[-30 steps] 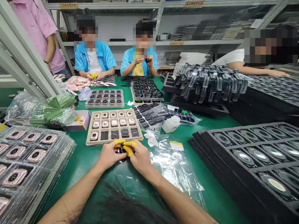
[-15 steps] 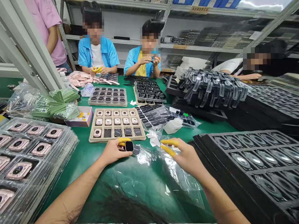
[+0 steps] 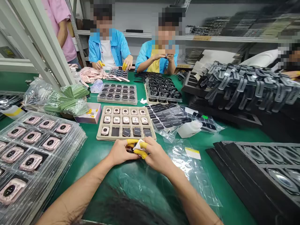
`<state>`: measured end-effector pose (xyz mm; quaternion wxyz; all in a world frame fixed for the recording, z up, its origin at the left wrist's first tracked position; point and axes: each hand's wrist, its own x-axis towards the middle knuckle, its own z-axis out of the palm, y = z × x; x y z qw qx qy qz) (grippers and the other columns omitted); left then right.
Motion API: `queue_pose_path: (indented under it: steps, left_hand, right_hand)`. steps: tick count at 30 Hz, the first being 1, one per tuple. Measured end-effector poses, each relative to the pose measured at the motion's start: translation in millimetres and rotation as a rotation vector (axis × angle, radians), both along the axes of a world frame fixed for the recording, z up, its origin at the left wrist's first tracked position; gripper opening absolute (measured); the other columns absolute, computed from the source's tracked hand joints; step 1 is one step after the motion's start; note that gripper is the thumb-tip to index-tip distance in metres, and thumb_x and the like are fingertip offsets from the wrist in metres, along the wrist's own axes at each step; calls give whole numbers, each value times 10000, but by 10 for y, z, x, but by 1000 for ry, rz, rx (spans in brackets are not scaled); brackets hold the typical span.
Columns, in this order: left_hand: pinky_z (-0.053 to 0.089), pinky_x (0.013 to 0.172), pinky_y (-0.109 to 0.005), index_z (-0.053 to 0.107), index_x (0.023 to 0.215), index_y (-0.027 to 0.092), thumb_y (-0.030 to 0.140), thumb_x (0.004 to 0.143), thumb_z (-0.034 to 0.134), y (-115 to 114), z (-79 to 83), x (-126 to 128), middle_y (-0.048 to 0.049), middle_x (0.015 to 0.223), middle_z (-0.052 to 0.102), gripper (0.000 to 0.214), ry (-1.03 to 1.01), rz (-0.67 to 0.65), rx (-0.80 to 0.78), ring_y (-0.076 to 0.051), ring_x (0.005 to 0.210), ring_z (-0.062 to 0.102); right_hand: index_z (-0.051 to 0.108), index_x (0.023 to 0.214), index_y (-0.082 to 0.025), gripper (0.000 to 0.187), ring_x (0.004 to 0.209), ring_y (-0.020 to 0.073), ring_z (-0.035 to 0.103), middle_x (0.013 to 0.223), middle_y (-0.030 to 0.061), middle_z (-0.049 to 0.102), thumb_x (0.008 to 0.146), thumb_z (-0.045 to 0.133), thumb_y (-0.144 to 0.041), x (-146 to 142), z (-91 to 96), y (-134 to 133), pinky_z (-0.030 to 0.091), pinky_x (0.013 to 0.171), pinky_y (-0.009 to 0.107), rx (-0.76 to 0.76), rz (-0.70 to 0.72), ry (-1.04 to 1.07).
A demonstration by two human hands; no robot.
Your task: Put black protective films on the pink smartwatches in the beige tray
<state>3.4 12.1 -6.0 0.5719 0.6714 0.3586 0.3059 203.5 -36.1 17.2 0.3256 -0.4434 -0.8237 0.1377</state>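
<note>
In front of the beige tray point(image 3: 127, 137), my left hand point(image 3: 120, 152) is closed around a smartwatch case, now mostly hidden by fingers. My right hand point(image 3: 153, 153) pinches a crumpled white wiping cloth point(image 3: 138, 145) and presses it against the watch. Yellow finger cots cover fingertips on both hands. The beige tray just beyond holds rows of pink-gold watch cases point(image 3: 126, 120), with several dark square pieces point(image 3: 137, 132) in its nearest row. Right of my hands lies a clear plastic bag point(image 3: 187, 168) with a yellow-and-white label point(image 3: 192, 153).
A stack of clear trays point(image 3: 77, 137) with pink watches stands at left, black foam trays point(image 3: 231, 165) at right. A white bottle point(image 3: 189, 128) lies beyond the bag. Green straps point(image 3: 72, 100), a small box point(image 3: 90, 118) and grey-strapped watches point(image 3: 243, 78) surround the work area. Co-workers sit opposite.
My right hand has taken up the white cloth and moved left onto the watch in my left hand. The view has shifted, and the yellow-and-white label on the bag now shows.
</note>
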Motion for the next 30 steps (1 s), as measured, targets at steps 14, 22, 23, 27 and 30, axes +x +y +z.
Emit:
queue_pose_path:
  steps: [14,22,23,27,30]
  left_hand:
    - [626,832,-278,780,1168,123,218,646,840,-27,40,19,-61,1002,817,534,60,5,4,-223,890,767]
    - [644,848,-315,779,1160,125,246,636,854,-27,14,35,-77,1012,820,543,62,70,-8,-237,889,781]
    - [643,853,-317,781,1158,131,239,639,851,-30,9,35,-72,1010,821,536,68,60,12,-236,885,781]
    - [647,848,-315,789,1135,129,292,634,875,-44,-4,32,-67,976,824,534,105,91,73,-238,877,785]
    - [648,840,-305,794,1117,148,302,648,872,-49,-2,31,-52,967,826,500,112,98,108,-230,866,787]
  right_hand:
    - [717,951,-220,126,770,202,612,833,53,658,895,606,-204,11,-213,22,485,673,326,-13,-123,136]
    - [704,884,-236,97,748,209,614,794,24,697,850,628,-185,45,-126,6,477,661,326,77,-295,208]
    - [703,868,-235,90,753,210,618,798,25,698,851,626,-193,41,-124,9,481,665,327,51,-260,203]
    - [708,819,-228,135,761,246,625,765,48,687,864,620,-321,62,-112,37,480,678,365,17,-557,162]
    - [722,851,-228,177,739,236,623,769,47,690,873,654,-390,32,-98,20,478,664,356,-1,-583,228]
